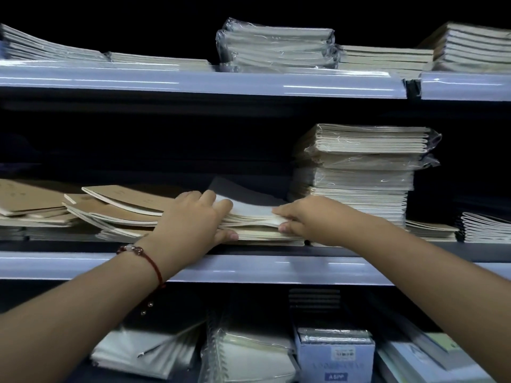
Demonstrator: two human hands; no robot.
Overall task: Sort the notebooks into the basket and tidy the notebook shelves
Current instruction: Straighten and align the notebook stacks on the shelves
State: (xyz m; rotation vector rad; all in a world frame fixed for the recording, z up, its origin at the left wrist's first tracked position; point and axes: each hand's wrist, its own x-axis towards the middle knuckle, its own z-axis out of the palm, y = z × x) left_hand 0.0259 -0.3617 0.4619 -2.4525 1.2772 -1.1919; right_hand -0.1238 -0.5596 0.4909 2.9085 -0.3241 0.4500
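A low stack of thin notebooks [254, 217] lies on the middle shelf [249, 268], its top covers pale and slightly lifted. My left hand [190, 219] grips the stack's left end, fingers over the top and thumb under the front edge. My right hand [301, 217] pinches the stack's right end, fingertips on the upper notebooks' edge. No basket is in view.
Loose brown-covered notebooks [116, 208] lie fanned to the left. A tall pile of plastic-wrapped notebooks [362, 172] stands right beside my right hand. More stacks [276, 45] fill the top shelf. Spiral pads [249, 352] and a blue box [334, 355] sit on the shelf below.
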